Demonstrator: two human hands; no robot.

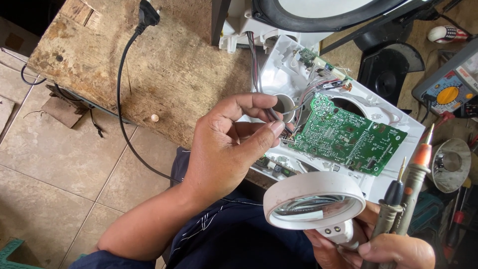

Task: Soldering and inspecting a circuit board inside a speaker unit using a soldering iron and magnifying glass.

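Two bare hands at work over a green circuit board [346,135], taken as landmark. Left hand [226,149] just left of the board, thumb and fingers pinched around a bundle of thin wires [256,62] where the bundle meets the board's left edge; grip closed on the wires, not on the board itself. Bundle running up from there toward the top of frame. Board lying tilted inside a white plastic housing [286,74], which extends above, below and right of it; round opening in the housing just above the board. Right hand [378,246] below the board, near bottom edge of frame, clenched around several things at once: a white round magnifying glass [313,200] sitting directly below the board, lens facing up, plus two multimeter probes [406,197] rising to the lower right of the board, one with orange collar, one dark, both metal tips pointing up, clear of the board. Yellow-dialled multimeter [448,89] well right of the board, partly cut off. Rough wooden tabletop [164,65] left of the board, black power cord [124,94] with plug trailing across it and down over the tiled floor [59,169]. Dark blue clothing below the left hand. Right fingers partly out of frame.
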